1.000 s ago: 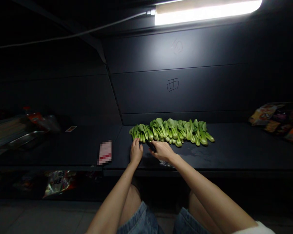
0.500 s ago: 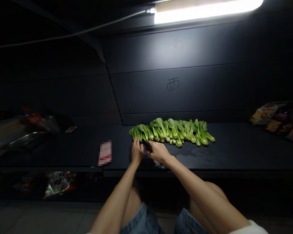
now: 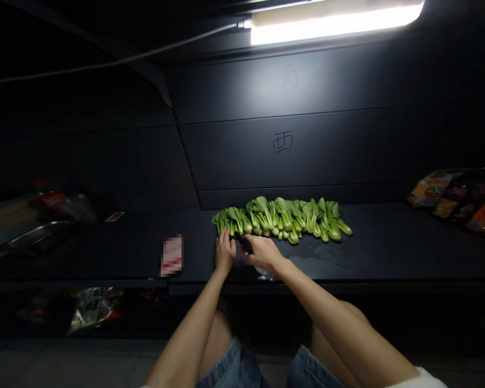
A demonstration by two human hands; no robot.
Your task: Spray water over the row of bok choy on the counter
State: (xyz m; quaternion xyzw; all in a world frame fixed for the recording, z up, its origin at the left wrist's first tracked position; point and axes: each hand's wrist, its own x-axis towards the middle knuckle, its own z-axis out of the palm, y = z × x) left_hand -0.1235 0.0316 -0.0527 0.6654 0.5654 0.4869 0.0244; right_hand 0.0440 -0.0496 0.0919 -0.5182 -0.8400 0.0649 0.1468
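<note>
A row of green bok choy (image 3: 283,215) lies side by side on the dark shelf, leaves toward the back panel and pale stem ends toward me. At the row's left end my left hand (image 3: 225,252) rests with its fingers stretched out, fingertips against the stem ends. Just right of it, my right hand (image 3: 262,252) is closed around a slim black object (image 3: 243,242), which slants up and left toward the stems. Its exact kind is not clear, and my fingers hide part of it. Something clear and shiny (image 3: 265,275) sits below my right wrist, partly hidden.
A pixelated pink-white packet (image 3: 172,255) lies left of my hands, with a small card (image 3: 115,216) behind it. A metal tray (image 3: 40,233) and packages stand far left. Colourful snack bags (image 3: 448,194) sit far right. A lit tube lamp (image 3: 335,24) hangs above the shelf.
The view has shifted slightly, so the scene sits a little further left. Both hands keep nearly the same pose beside the bok choy, and the black object stays in my right hand.
</note>
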